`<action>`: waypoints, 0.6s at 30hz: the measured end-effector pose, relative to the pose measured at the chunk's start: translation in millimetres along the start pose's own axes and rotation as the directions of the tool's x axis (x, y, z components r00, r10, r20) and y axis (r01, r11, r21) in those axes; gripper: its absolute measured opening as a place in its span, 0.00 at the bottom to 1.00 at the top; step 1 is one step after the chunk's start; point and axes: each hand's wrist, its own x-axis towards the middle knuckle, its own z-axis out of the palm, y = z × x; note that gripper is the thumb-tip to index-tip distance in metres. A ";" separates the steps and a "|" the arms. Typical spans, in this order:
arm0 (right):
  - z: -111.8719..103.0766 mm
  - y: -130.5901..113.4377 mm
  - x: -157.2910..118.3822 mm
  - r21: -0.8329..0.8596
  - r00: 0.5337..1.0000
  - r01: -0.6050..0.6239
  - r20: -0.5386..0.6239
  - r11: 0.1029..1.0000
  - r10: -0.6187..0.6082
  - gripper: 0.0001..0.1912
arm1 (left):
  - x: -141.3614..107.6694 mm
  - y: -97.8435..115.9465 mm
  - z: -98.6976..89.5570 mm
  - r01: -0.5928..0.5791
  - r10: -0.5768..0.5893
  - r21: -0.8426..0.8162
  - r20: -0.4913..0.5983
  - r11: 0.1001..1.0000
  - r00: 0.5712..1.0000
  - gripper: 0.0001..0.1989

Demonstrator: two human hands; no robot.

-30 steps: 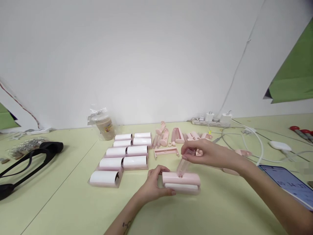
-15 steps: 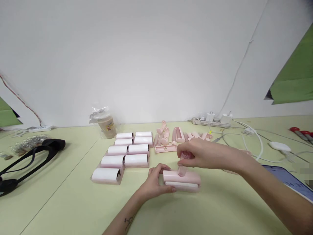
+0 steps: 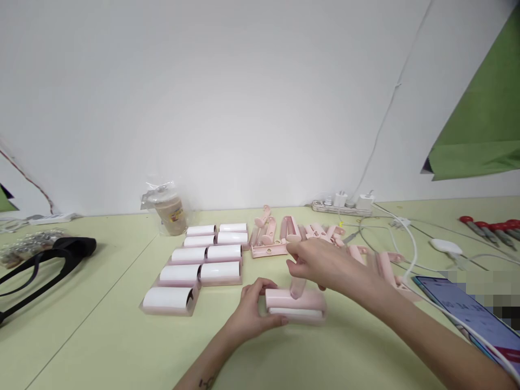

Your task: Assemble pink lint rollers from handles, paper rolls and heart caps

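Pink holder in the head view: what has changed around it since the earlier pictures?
The right hand has turned from a fingertip hold on the clear handle to fingers curled about its top, and the handle now stands more upright. No release shows. The left hand stays at the left end of the pink holder; the white rolls lie as before.

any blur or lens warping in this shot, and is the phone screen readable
Head view: the right hand, clear handle and pink roller look slightly soft, possibly from motion; the wide lens seems to stretch things near the edges; the phone shows faint digits, too unclear to read surely, and blocky pixelation covers part of the right edge.
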 end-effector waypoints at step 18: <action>25.9 -19.1 -22.1 -0.187 0.974 -0.193 -0.157 0.963 0.164 0.09 | -22.6 -4.0 69.0 0.026 -0.009 0.076 -0.222 0.997 0.975 0.43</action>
